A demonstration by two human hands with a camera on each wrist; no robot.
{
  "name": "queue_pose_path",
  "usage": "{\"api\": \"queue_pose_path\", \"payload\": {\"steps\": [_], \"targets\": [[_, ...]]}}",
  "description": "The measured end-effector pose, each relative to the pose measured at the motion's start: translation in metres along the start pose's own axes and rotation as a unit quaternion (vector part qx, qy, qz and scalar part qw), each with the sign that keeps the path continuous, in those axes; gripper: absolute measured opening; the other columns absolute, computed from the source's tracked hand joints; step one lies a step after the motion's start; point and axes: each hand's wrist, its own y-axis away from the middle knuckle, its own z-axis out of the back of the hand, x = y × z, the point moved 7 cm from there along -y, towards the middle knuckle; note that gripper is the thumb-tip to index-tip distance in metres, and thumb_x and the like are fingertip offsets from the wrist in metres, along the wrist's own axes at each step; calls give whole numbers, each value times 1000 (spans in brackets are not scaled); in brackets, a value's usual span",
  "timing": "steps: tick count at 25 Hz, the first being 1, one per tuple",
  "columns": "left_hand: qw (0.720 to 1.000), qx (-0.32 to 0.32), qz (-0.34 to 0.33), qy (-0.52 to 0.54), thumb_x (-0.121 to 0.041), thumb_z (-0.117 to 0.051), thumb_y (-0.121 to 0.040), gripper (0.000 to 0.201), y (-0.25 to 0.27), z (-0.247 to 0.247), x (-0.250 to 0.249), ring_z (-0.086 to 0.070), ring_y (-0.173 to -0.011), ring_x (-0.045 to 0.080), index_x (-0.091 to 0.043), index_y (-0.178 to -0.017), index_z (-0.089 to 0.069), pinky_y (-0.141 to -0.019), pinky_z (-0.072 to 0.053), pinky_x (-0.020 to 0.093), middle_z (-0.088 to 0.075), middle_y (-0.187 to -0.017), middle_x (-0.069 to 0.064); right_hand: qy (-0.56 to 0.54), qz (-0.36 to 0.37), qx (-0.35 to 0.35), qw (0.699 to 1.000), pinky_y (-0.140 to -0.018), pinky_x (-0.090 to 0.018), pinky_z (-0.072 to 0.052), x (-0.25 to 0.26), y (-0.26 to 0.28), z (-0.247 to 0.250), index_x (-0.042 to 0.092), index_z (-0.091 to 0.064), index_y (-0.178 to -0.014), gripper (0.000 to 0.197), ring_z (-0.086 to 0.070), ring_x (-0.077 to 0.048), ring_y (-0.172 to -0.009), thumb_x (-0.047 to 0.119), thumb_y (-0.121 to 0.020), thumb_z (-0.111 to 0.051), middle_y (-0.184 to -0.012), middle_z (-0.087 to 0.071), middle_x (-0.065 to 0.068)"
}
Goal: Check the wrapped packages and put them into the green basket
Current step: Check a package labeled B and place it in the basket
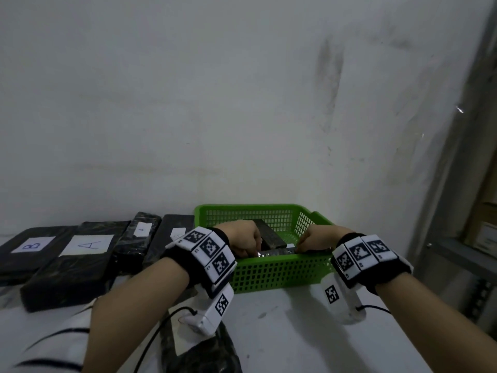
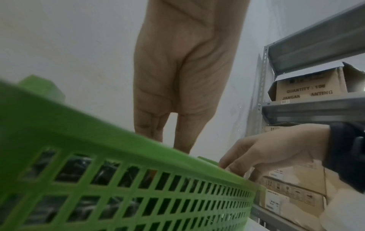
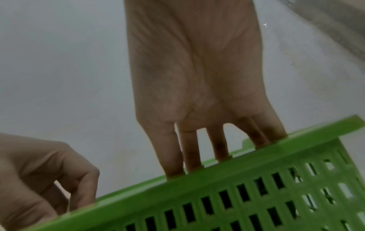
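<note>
The green basket [image 1: 282, 275] stands on the white table against the wall. Both hands reach down into it over the near wall. My left hand [image 1: 246, 242] and right hand [image 1: 313, 239] hold the two ends of a black wrapped package [image 1: 277, 253] low inside the basket. A second black package [image 1: 269, 232] lies further back in the basket. In the left wrist view the left hand [image 2: 177, 78] drops behind the basket rim [image 2: 98, 140], with the right hand [image 2: 276, 153] curled beside it. The right wrist view shows the right hand [image 3: 197, 78] dipping behind the rim [image 3: 237, 171]; fingertips are hidden.
Several black wrapped packages lie left of the basket, one labelled B [image 1: 29, 246], one labelled A [image 1: 86, 254], and two narrower ones [image 1: 139, 235]. Another black package [image 1: 199, 354] lies under my left forearm. A metal shelf with cardboard boxes [image 2: 308, 87] stands at the right.
</note>
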Motion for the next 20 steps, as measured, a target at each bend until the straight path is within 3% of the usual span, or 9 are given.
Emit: {"api": "queue_pose_path", "payload": {"steps": [2, 5, 7, 9, 12, 15, 17, 19, 20], "targets": [[1000, 3, -3, -17, -12, -60, -87, 21, 3, -3, 2, -54, -64, 11, -5, -107, -65, -65, -48, 25, -61, -80, -1, 16, 7, 0, 1000, -87, -32, -46, 4, 3, -2, 7, -65, -115, 38, -59, -23, -103, 35, -90, -56, -117, -64, -10], [998, -19, -13, -58, -19, -59, -88, 25, 13, 1, 7, -57, -91, 22, -7, -110, -64, -79, -46, 32, -64, -112, 11, 32, 28, -25, 999, -72, -28, -44, 21, 12, 6, 3, -66, -110, 38, -57, -19, -84, 34, -91, -55, -107, -66, -11], [997, -52, -14, -50, -22, -59, -88, 28, 23, 11, 12, -57, -103, 25, -7, -111, -64, -81, -43, 30, -62, -117, 11, 34, 46, -49, 997, -80, -31, -46, 41, 20, 17, 4, -65, -111, 39, -59, -23, -95, 35, -91, -55, -114, -65, -11], [997, -79, -5, -14, -22, -59, -89, 28, 37, 23, 22, -58, -97, 24, -6, -111, -64, -75, -43, 28, -64, -113, 11, 28, 76, -61, 995, -91, -36, -46, 69, 31, 27, 6, -64, -113, 41, -58, -27, -108, 39, -91, -53, -120, -63, -11], [993, -105, 29, 48, -23, -58, -90, 28, 66, 40, 51, -54, -83, 18, -4, -110, -64, -63, -42, 24, -62, -97, 10, 22, 128, -71, 989, -89, -35, -45, 120, 52, 37, 8, -65, -113, 42, -57, -26, -107, 42, -91, -53, -117, -63, -8], [989, -115, 72, 61, -27, -55, -91, 31, 101, 48, 91, -54, -79, 21, -2, -107, -65, -65, -42, 26, -59, -90, 10, 21, 169, -68, 983, -87, -36, -46, 166, 68, 35, 9, -67, -109, 42, -60, -27, -103, 45, -89, -55, -111, -66, -8], [985, -90, 111, 96, -25, -54, -92, 27, 123, 40, 121, -54, -77, 22, -2, -103, -62, -64, -45, 27, -58, -91, 11, 24, 180, -52, 982, -76, -34, -48, 192, 78, 26, 7, -67, -104, 44, -61, -27, -88, 46, -88, -55, -94, -67, -7], [976, -55, 154, 144, -23, -55, -92, 19, 144, 28, 148, -54, -80, 23, -7, -103, -57, -67, -48, 29, -56, -96, 11, 51, 178, -32, 982, -59, -27, -40, 217, 93, 15, 5, -64, -102, 43, -53, -21, -69, 46, -90, -53, -78, -58, -3], [973, -48, 169, 151, -23, -55, -92, 21, 154, 23, 160, -53, -83, 24, -7, -105, -57, -72, -50, 32, -56, -98, 11, 69, 180, -20, 981, -55, -26, -37, 231, 99, 9, 5, -62, -103, 43, -49, -17, -64, 45, -91, -52, -77, -56, -2]]}}
